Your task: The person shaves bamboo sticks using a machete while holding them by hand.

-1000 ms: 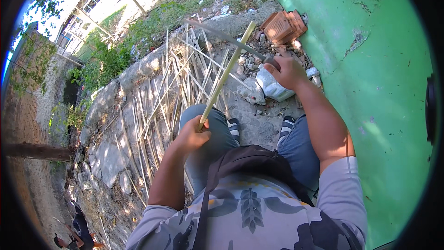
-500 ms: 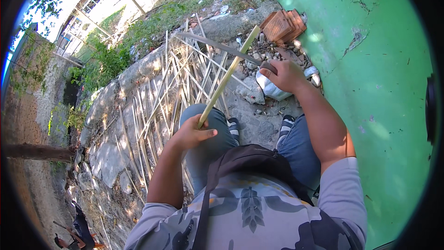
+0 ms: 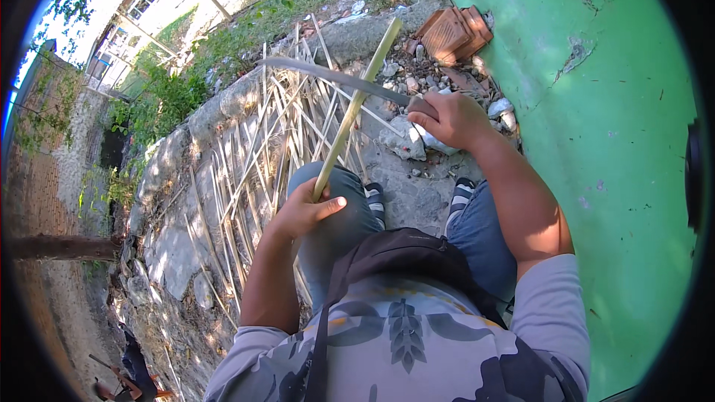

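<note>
My left hand [image 3: 304, 212] is closed round the lower end of a pale bamboo strip [image 3: 344, 130], close to my left knee. The strip slants up and away to the right. In my right hand [image 3: 456, 120] is the wooden handle of a long machete [image 3: 320, 73], its grey blade pointing left. The blade crosses the bamboo strip above its middle and seems to touch it. Several thin split bamboo strips [image 3: 264, 160] lie criss-crossed on the stony ground beyond and left of my knees.
Terracotta tiles [image 3: 453, 33] are stacked at the upper right beside a smooth green surface [image 3: 596, 201]. Stones and rubble [image 3: 406, 138] lie in front of my feet. A low stone edge [image 3: 223, 115] runs along the left. Part of another person [image 3: 134, 372] shows at the lower left.
My right hand has moved left and slightly down with the machete, so the blade crosses the strip lower. The bamboo strip's upper end has tipped left and up.
</note>
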{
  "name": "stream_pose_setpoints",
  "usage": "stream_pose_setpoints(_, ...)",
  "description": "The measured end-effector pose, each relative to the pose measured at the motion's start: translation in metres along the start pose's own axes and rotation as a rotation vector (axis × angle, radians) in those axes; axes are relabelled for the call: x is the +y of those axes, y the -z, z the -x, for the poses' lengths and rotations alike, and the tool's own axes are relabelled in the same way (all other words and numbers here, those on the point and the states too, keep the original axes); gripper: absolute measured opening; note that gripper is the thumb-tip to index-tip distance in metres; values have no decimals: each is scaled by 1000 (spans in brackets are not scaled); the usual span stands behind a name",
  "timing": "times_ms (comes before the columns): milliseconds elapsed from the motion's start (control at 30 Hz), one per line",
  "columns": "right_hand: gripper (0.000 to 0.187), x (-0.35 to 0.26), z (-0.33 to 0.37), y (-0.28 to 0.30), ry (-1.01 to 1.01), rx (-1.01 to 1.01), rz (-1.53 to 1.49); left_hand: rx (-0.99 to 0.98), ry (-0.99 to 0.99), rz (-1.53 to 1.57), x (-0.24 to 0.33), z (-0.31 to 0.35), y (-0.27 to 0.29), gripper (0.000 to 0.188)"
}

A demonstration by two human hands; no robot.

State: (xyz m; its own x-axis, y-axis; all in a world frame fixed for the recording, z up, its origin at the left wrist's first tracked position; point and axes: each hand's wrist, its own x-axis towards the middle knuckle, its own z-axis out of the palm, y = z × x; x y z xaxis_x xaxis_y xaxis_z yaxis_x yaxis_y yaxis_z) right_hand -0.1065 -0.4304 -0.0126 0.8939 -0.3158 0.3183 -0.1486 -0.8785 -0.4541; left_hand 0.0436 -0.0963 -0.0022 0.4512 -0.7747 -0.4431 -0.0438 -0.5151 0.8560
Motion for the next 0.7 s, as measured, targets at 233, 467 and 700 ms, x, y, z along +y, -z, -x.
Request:
stream_pose_setpoints(233, 51, 41, -7, 0, -128, 37, 51, -30, -42, 5, 2, -2, -3, 46)
stream_pose_setpoints(467, 50, 7, -7, 3, -65, 34, 59, 6, 21, -25, 1, 2, 1, 46)
stream_pose_setpoints(700, 55, 54, -10, 11, -390, 57, 52, -1, -75, -139, -2, -2, -5, 44)
